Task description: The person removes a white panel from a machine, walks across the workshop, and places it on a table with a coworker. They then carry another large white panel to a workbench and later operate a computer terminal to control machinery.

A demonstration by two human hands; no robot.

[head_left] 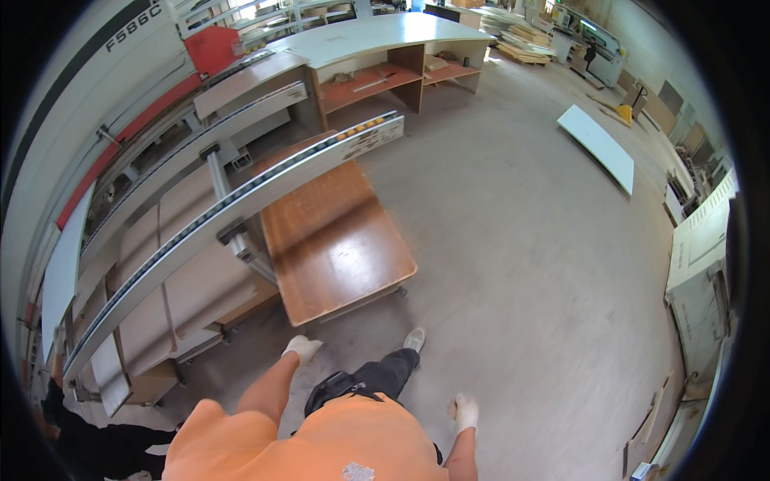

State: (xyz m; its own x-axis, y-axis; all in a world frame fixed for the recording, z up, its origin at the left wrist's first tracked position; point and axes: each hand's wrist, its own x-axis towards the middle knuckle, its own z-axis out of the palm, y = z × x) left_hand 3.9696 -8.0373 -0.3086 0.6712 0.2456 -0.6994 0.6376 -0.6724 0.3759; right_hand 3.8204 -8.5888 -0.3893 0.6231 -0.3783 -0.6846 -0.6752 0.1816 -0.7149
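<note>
Brown table (pixel 345 248) ahead, long rail (pixel 313 163), pale panel (pixel 597 148)

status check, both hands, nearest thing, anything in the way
Left hand, right hand: nothing seen in either. Brown table nearest left hand. Rail crosses above table; co-worker at lower left.

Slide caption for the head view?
White-gloved left hand near a glossy brown wooden table; white-gloved right hand over grey floor.

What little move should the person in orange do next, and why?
Maybe draw the left hand back a little: in this view it looks close to the near corner of the brown tabletop, so it might bump.
</note>
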